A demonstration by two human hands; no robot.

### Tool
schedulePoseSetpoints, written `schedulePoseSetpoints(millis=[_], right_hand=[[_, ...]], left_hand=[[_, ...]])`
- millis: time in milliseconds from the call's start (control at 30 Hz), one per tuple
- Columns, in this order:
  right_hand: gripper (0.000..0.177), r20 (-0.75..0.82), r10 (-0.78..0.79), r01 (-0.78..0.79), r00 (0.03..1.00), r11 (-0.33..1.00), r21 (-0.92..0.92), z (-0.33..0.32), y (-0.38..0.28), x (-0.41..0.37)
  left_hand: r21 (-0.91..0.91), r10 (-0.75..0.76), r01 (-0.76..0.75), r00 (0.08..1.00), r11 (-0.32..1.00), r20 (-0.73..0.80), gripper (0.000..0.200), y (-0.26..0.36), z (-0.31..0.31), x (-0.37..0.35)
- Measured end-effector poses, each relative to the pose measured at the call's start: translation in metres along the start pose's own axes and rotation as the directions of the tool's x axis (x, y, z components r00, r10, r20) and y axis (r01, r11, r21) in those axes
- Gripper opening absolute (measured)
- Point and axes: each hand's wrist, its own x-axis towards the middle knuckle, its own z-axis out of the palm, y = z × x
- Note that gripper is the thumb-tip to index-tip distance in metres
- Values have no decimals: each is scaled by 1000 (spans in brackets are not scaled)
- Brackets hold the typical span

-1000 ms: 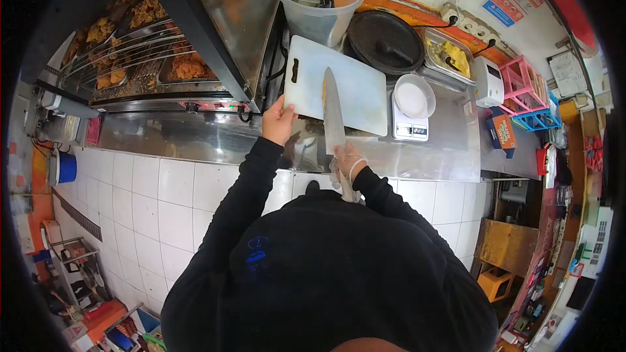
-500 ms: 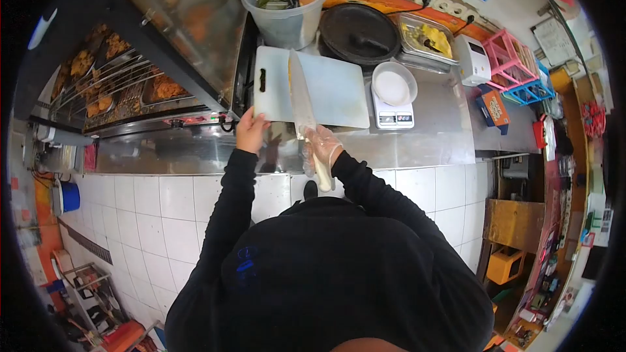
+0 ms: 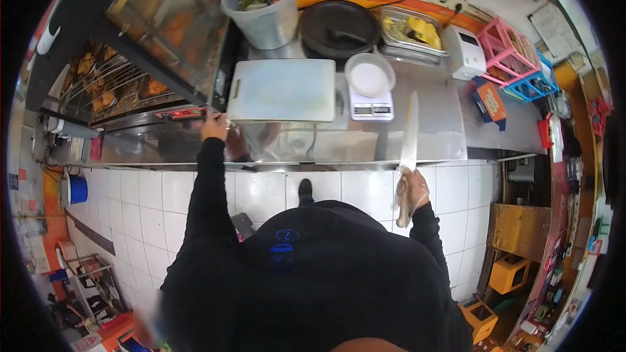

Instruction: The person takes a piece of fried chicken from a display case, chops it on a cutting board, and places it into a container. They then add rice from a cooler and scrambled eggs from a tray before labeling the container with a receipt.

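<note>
My right hand (image 3: 413, 189), in a clear plastic glove, is closed round the pale handle of a large knife (image 3: 409, 137). The blade points up and away over the counter's front edge, right of the scale. At the left, my left hand (image 3: 214, 127) is at the lower corner of the warmer cabinet, by its knob and the near-left corner of the white cutting board (image 3: 283, 90). What its fingers hold, if anything, cannot be made out. The board lies flat on the steel counter (image 3: 430, 107). Beside it stands the kitchen scale (image 3: 372, 108) with a round white container (image 3: 370, 78) on top.
A glass warmer cabinet (image 3: 160, 32) with fried pieces on racks stands left. Behind the board are a clear bucket (image 3: 264, 23), a dark stone mortar (image 3: 339, 29) and a steel tray (image 3: 411, 55) with yellow food. A white device (image 3: 467, 55) and pink basket (image 3: 501, 42) stand right.
My right hand has carried the knife away from the board to the right. My left hand has moved left, off the board, which now lies flatter and straighter on the counter.
</note>
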Motion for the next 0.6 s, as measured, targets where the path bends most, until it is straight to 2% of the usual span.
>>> schedulePoseSetpoints(millis=[33,100,200,233,300,333,367,400,433,533,567,600], right_hand=[[24,-40,12,-11,999,1000,25,-26,4,-12],[23,-111,31,-22,993,997,81,-87,28,-30],[21,-215,9,21,977,990,137,-171,55,-66],[21,-249,4,34,969,988,148,-197,63,-74],[19,-324,78,-12,943,979,201,-242,66,-90],[19,-362,116,-33,925,973,229,-261,65,-100],[18,-366,114,-17,924,966,257,-278,61,-109],[18,-383,104,-23,918,977,211,-294,57,-114],[19,-406,92,-29,909,987,160,-310,50,-117],[18,-420,132,-97,898,990,103,-360,28,-110],[18,-391,105,-76,914,993,91,-377,23,-101],[17,-358,78,-53,930,995,80,-392,16,-89]], left_hand=[[-7,-87,87,996,996,-26,42,19,-18,-8],[-153,-192,170,971,974,-145,38,33,-21,-33],[-346,-152,91,976,934,-153,35,77,1,-98],[-384,-88,23,984,923,-154,32,134,-10,-131],[-470,11,-37,998,882,-58,32,205,7,-190],[-498,132,-116,991,860,-4,33,239,18,-214],[-538,182,-100,978,837,102,35,270,33,-236],[-495,267,-120,934,860,237,34,300,43,-253],[-559,432,-254,877,790,212,32,339,45,-267],[-651,646,-389,735,651,208,29,440,53,-296],[-709,684,-354,686,610,246,26,470,53,-302],[-758,729,-369,655,538,199,25,498,57,-307]])
